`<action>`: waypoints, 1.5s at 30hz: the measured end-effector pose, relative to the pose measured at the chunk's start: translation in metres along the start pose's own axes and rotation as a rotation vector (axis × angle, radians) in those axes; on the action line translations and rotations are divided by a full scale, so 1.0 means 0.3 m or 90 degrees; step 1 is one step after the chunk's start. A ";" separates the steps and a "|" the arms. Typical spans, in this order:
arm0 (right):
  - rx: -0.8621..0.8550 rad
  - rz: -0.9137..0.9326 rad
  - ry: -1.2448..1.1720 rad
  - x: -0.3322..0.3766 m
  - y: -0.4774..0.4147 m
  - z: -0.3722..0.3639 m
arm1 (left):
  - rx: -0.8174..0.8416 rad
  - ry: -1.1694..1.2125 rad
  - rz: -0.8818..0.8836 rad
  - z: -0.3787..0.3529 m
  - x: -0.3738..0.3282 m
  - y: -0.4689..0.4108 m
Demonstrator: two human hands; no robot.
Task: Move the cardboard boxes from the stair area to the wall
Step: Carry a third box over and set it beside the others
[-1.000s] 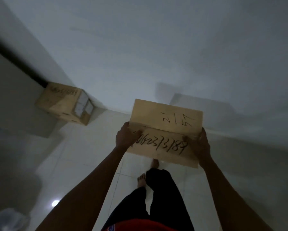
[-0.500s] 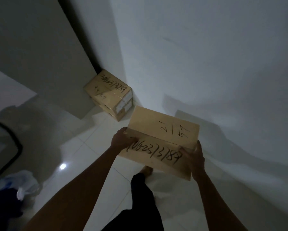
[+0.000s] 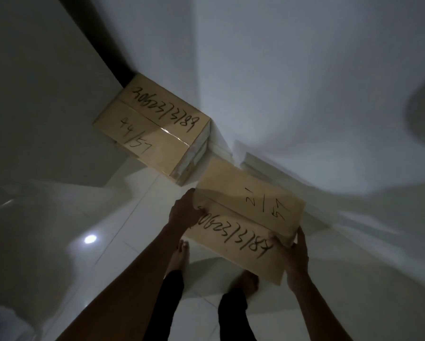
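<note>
I hold a brown cardboard box (image 3: 245, 217) marked "21/57" and a long handwritten number, above the white tiled floor. My left hand (image 3: 183, 211) grips its left end and my right hand (image 3: 293, 257) grips its right near corner. A second cardboard box (image 3: 152, 129), marked "44/57", lies on the floor in the corner against the white wall (image 3: 304, 82), just beyond and left of the held box. The two boxes are close but apart.
A grey panel (image 3: 41, 94) with a dark gap beside it rises left of the corner box. My bare feet (image 3: 182, 257) stand on the glossy tiles (image 3: 113, 217) below the held box. A pale object (image 3: 2, 323) lies at the bottom left.
The view has closed in on the corner and the floor box now looks much larger and nearer. The held box has come lower and closer to it, still in both hands.
</note>
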State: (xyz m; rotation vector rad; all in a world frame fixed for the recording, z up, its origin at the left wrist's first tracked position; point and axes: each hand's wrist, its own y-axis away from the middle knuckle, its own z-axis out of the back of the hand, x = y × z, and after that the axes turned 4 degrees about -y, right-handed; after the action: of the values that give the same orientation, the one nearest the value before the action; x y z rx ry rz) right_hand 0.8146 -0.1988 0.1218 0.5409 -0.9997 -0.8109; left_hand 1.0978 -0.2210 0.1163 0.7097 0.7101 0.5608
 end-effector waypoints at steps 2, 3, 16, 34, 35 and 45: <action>-0.014 -0.007 -0.020 -0.074 -0.133 -0.145 | 0.003 0.009 0.000 -0.047 0.079 -0.205; -0.020 -0.008 -0.024 -0.114 -0.202 -0.211 | 0.004 0.014 -0.005 -0.069 0.103 -0.304; -0.092 0.026 -0.001 -0.241 -0.622 -0.573 | -0.132 -0.239 -0.101 -0.298 0.253 -0.880; -0.052 0.041 0.155 -0.062 -0.627 -0.625 | 0.005 -0.444 -0.330 -0.508 0.698 -0.804; -0.064 0.028 0.194 -0.042 -0.571 -0.611 | 0.022 -0.406 -0.359 -0.303 0.450 -0.778; -0.144 0.086 0.301 0.057 0.139 -0.157 | 0.008 -0.478 -0.440 0.091 -0.182 -0.013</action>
State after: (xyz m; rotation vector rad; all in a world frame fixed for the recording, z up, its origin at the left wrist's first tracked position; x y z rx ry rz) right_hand 0.8760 -0.1858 0.1395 0.4367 -0.4962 -0.6251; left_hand 1.0843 -0.2706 0.1496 0.5758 0.2123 -0.3447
